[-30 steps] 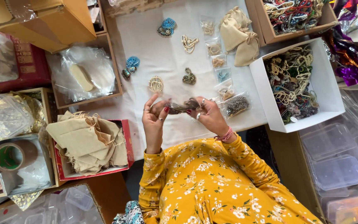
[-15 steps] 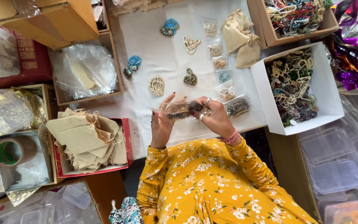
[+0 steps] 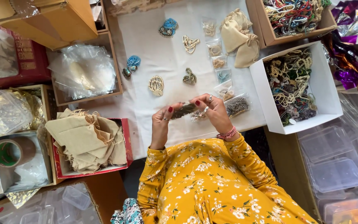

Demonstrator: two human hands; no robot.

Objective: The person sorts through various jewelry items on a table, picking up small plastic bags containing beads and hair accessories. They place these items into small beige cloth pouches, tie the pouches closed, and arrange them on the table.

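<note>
Pinching small clear packet (image 3: 184,110) between both hands, left hand (image 3: 162,124), right hand (image 3: 214,112); bare white cloth (image 3: 162,62) beyond grip, white box (image 3: 266,112) edge near right.

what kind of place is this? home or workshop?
Likely a small jewellery packing workstation. A white open box of tangled beaded jewellery sits at one side, a red tray of beige cloth drawstring pouches at the other, and both hands hold a small clear plastic bag of dark jewellery over the white table cover.

Jewellery packing workshop: bead boxes (image 3: 295,83), pouches (image 3: 88,141).
</note>
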